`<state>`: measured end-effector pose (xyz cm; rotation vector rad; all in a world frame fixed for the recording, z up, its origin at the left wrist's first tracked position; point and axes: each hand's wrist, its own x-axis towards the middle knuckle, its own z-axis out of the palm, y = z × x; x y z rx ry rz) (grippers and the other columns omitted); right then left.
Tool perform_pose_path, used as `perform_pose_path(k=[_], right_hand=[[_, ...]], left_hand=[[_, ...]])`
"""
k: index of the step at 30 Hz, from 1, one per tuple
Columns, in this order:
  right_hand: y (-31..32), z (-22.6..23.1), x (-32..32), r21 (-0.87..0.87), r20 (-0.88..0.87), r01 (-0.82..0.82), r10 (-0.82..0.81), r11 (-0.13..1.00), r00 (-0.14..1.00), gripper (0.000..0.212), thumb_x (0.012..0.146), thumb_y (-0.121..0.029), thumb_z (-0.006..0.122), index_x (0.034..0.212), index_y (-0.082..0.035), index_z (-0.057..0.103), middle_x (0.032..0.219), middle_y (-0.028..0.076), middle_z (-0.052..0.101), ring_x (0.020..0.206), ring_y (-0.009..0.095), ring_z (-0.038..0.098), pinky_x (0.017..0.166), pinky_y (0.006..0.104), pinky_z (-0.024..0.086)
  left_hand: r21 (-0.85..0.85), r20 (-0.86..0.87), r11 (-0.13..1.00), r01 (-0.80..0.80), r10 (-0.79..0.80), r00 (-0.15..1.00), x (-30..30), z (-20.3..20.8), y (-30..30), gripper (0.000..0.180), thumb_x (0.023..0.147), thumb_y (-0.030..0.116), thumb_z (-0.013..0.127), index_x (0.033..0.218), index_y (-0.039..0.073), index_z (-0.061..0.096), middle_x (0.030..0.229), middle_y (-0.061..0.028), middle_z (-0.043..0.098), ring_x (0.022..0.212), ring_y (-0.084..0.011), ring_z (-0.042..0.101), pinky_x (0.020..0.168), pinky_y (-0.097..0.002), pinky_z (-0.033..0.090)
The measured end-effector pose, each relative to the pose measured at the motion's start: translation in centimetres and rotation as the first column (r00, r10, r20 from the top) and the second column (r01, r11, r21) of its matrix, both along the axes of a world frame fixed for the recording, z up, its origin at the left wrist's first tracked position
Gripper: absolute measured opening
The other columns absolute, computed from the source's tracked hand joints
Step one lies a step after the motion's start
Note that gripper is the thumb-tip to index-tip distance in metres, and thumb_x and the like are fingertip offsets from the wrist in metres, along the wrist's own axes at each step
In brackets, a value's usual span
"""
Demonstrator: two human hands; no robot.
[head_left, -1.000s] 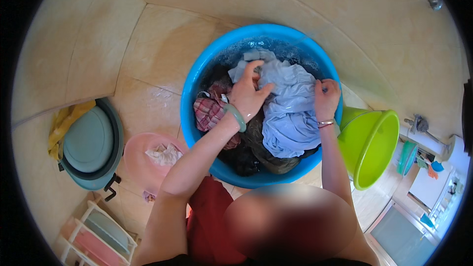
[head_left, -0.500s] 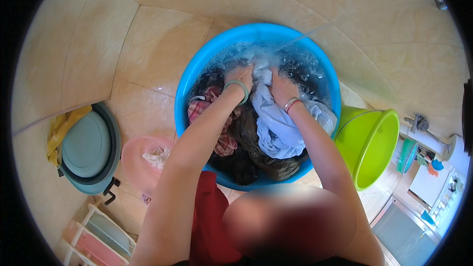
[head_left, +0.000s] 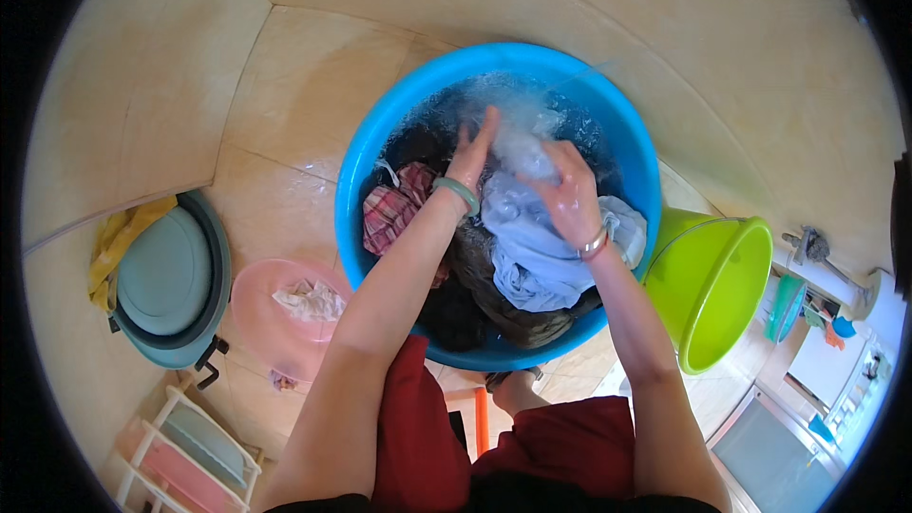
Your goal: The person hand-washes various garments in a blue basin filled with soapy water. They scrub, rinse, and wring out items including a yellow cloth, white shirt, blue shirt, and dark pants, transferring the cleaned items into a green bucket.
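Observation:
A big blue tub [head_left: 353,180] holds water and wet laundry. My right hand [head_left: 573,195] is closed on a bunched end of a light blue garment [head_left: 532,252], in the spray near the tub's middle. My left hand [head_left: 471,157] is just left of that end, its fingers stretched out and apart, with no cloth visibly gripped. A red and white plaid cloth [head_left: 391,217] lies by my left wrist. Dark brown cloth [head_left: 522,321] lies nearer me, partly under the blue garment. Splashing water [head_left: 513,104] blurs the cloth at the far side.
A lime green bucket [head_left: 727,294] leans open at the tub's right. On the left are a pink basin [head_left: 275,351] with white cloth [head_left: 312,301] in it and grey-green stacked basins [head_left: 166,271]. A white rack [head_left: 142,437] stands at lower left. Tiled walls [head_left: 608,0] border the far side.
Both hands have risen from the water. My right hand now lifts the bunched end of the blue garment, and my left fingers have spread. My knees and a foot have come into view.

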<state>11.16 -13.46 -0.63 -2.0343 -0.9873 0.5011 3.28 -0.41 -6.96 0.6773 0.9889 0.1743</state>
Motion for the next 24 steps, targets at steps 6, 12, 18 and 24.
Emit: perform_pose_path(k=[6, 12, 18, 24], right_hand=[[-1.3, 7.6, -6.5, 0.003, 0.283, -0.35, 0.335, 0.937, 0.899, 0.037, 0.063, -0.021, 0.08, 0.095, -0.01, 0.066, 0.098, 0.007, 0.055, 0.086, 0.026, 0.058, 0.074, 0.0357, 0.048], [1.5, 6.8, -8.3, 0.116, 0.483, -0.163, 0.088, 0.98, 0.871, 0.044, 0.053, -0.034, 0.086, 0.086, -0.014, 0.066, 0.095, 0.006, 0.052, 0.081, 0.027, 0.054, 0.067, 0.0358, 0.044], [3.3, 5.1, -7.5, 0.27, 0.502, -0.113, -0.039, 0.956, 0.864, 0.03, 0.059, -0.027, 0.082, 0.075, -0.013, 0.06, 0.08, 0.002, 0.053, 0.071, 0.023, 0.056, 0.054, 0.0348, 0.043], [3.8, 4.1, -5.2, 0.322, 0.384, -0.075, -0.058, 0.944, 0.922, 0.014, 0.072, -0.006, 0.07, 0.072, -0.001, 0.057, 0.071, 0.014, 0.053, 0.056, 0.033, 0.056, 0.049, 0.0347, 0.046]], left_hand=[[-0.59, 0.605, 0.763, 0.264, 0.201, 0.771, -0.4, -2.8, 0.6, 0.051, 0.094, 0.048, 0.055, 0.126, 0.008, 0.055, 0.116, -0.0081, 0.063, 0.099, -0.0236, 0.063, 0.088, -0.0355, 0.051], [-0.499, 0.669, 0.824, 0.269, 0.169, 0.724, -2.8, -1.6, -2.1, 0.042, 0.095, 0.038, 0.053, 0.123, 0.007, 0.055, 0.115, -0.0074, 0.062, 0.099, -0.0217, 0.061, 0.087, -0.0322, 0.05], [-0.344, 0.704, 0.923, 0.174, 0.132, 0.698, -3.9, -1.5, -3.7, 0.034, 0.095, 0.031, 0.052, 0.119, 0.007, 0.055, 0.112, -0.0066, 0.061, 0.098, -0.0196, 0.06, 0.087, -0.0296, 0.049], [0.054, 0.758, 0.998, -0.022, -0.027, 0.651, -2.8, -2.8, -5.0, 0.026, 0.096, 0.023, 0.05, 0.115, 0.006, 0.055, 0.109, -0.0059, 0.06, 0.097, -0.0174, 0.059, 0.086, -0.027, 0.048]])
